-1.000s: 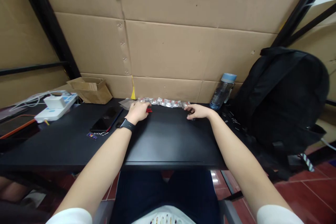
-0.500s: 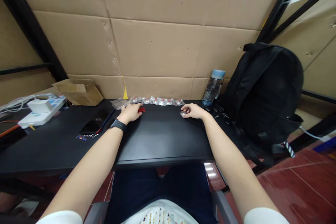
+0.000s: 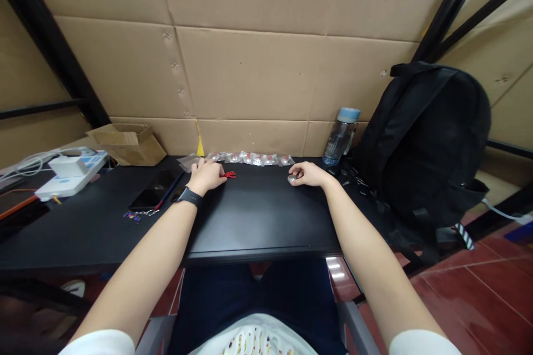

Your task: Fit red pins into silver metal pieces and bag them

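Note:
My left hand [image 3: 207, 175] rests low over the left part of the black desk [image 3: 258, 216], its fingers closing at a small bundle of red cord [image 3: 230, 175]. The thumb and fingertips touch the cord's near end. To the right, my right hand [image 3: 308, 174] pinches a small, round, shiny silvery piece [image 3: 292, 179] just above the desktop; its kind is too small to make out. Behind both hands runs a row of several small clear bags with silver and red items [image 3: 258, 160]. An empty-looking clear plastic bag [image 3: 188, 162] lies beyond my left hand.
A phone [image 3: 153, 191] and a pen lie left of my left forearm. Farther left are a paper bag [image 3: 141, 147] and a white power strip [image 3: 73, 177]. On the right stand a water bottle [image 3: 338, 141] and a black backpack [image 3: 428, 150]. Cardboard [image 3: 250, 77] walls the back.
The red cord shows more beyond my left fingertips and sits slightly farther right. My right hand keeps its pinch on the silvery piece. The whole view has shifted slightly.

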Action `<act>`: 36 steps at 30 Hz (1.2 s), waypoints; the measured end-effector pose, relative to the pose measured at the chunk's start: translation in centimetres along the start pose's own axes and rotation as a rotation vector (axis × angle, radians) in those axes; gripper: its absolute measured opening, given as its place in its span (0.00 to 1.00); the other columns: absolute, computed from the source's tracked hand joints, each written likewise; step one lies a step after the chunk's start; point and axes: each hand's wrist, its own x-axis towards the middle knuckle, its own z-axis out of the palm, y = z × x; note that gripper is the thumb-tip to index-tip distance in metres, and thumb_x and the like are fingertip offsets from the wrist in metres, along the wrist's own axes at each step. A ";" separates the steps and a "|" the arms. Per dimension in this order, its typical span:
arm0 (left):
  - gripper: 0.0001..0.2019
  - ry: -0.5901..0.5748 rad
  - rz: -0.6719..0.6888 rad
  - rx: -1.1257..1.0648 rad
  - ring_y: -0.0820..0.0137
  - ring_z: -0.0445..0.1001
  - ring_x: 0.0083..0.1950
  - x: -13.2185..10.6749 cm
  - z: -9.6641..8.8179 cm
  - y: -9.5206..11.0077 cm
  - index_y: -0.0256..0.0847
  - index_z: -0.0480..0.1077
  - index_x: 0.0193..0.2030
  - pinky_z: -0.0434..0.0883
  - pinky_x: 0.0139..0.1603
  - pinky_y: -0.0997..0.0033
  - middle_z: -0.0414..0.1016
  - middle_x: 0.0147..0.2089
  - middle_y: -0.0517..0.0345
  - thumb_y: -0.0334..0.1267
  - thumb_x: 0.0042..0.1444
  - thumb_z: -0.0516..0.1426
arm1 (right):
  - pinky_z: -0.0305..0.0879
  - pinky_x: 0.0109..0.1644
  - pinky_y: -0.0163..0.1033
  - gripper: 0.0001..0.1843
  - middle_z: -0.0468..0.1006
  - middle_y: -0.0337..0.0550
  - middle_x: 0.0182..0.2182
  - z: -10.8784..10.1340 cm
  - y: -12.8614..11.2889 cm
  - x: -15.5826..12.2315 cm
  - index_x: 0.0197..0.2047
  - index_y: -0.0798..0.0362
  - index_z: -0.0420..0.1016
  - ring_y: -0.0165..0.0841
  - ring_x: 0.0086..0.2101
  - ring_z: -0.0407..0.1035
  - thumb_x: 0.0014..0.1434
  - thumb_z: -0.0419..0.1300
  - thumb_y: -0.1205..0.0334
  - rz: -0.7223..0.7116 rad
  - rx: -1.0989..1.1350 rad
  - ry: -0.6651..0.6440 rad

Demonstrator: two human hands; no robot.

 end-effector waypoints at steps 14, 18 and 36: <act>0.09 0.167 0.196 -0.384 0.54 0.71 0.58 -0.1 -0.7 1.8 0.49 0.77 0.40 0.63 0.60 0.50 0.80 0.51 0.57 0.48 0.60 0.59 | 0.71 0.35 0.35 0.27 0.83 0.46 0.43 -0.3 -2.3 -0.6 0.46 0.54 0.81 0.32 0.33 0.75 0.41 0.76 0.59 0.013 0.165 0.171; 0.12 0.172 0.366 -0.836 0.63 0.78 0.48 -0.3 -0.5 4.3 0.42 0.75 0.39 0.70 0.57 0.61 0.82 0.44 0.55 0.49 0.59 0.61 | 0.73 0.37 0.36 0.27 0.82 0.47 0.45 0.6 -4.2 -0.4 0.48 0.53 0.80 0.34 0.36 0.77 0.43 0.76 0.57 -0.095 0.326 0.201; 0.17 0.154 0.338 -1.246 0.61 0.81 0.44 -1.0 0.5 7.5 0.39 0.77 0.38 0.72 0.54 0.60 0.83 0.39 0.51 0.52 0.59 0.63 | 0.77 0.49 0.42 0.28 0.79 0.47 0.52 4.1 -9.8 -0.3 0.48 0.51 0.77 0.39 0.45 0.79 0.43 0.77 0.61 -0.245 0.850 0.131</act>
